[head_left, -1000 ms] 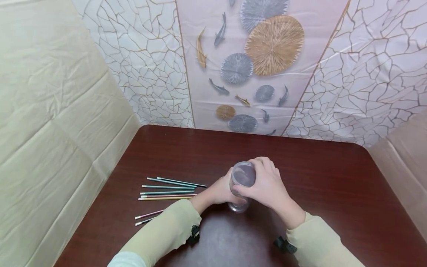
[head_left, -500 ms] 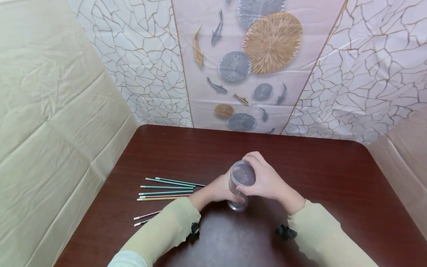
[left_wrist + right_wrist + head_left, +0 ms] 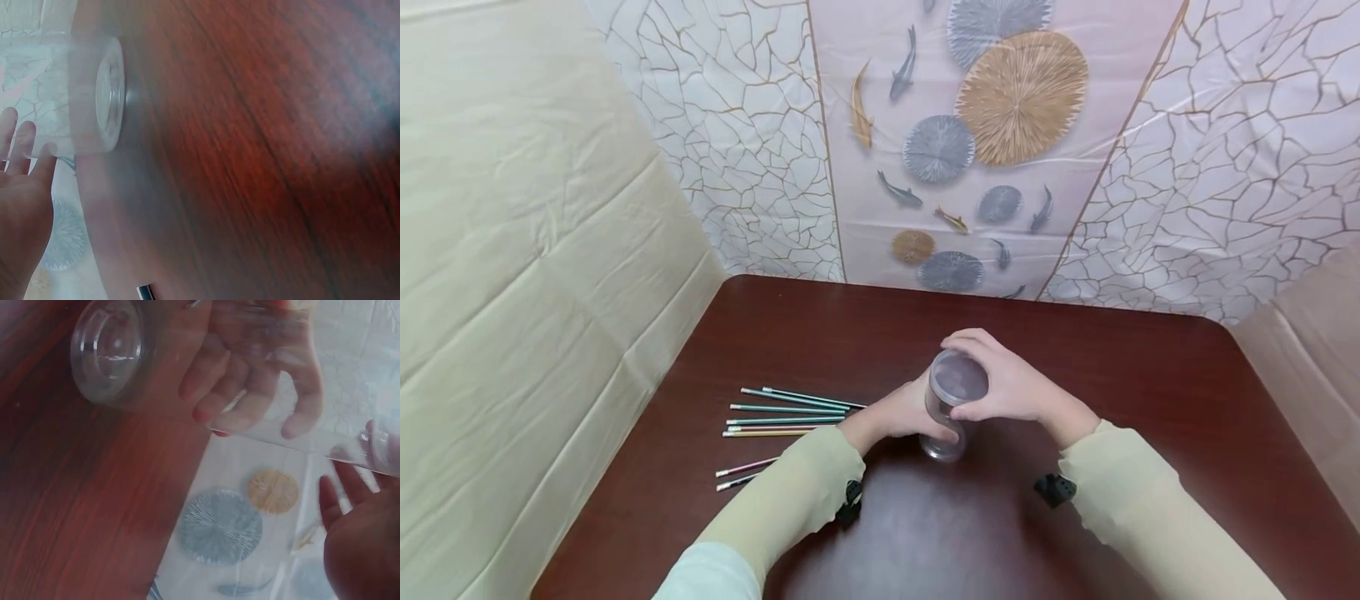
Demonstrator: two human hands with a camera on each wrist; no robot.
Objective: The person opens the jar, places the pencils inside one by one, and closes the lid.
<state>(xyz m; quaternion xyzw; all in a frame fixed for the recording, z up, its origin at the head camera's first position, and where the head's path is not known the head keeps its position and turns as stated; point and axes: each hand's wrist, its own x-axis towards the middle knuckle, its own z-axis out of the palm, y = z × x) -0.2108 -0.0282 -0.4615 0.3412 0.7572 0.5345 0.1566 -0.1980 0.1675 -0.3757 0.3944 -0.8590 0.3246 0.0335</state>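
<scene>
A tall, clear jar (image 3: pixel 944 448) is held slightly tilted above the dark table, its round lid (image 3: pixel 959 380) uppermost. My left hand (image 3: pixel 904 411) grips the jar's body from the left; its curled fingers show through the clear wall in the right wrist view. My right hand (image 3: pixel 1013 385) spans the lid, thumb at the near side and fingers round the far side. Seen from the left wrist, the jar's base (image 3: pixel 111 94) hangs over the table and the wall is see-through. I make out nothing inside the jar.
Several pencils (image 3: pixel 786 421) with white eraser ends lie left of the jar on the reddish-brown table (image 3: pixel 1120 367), two of them partly under my left sleeve (image 3: pixel 775 500). A patterned cloth (image 3: pixel 940 208) hangs behind the far edge; plain cloth (image 3: pixel 535 292) hangs at the left.
My right hand has turned counterclockwise round the lid, its fingers now farther round the back. The left hand keeps its grip on the jar. The head view has shifted slightly.
</scene>
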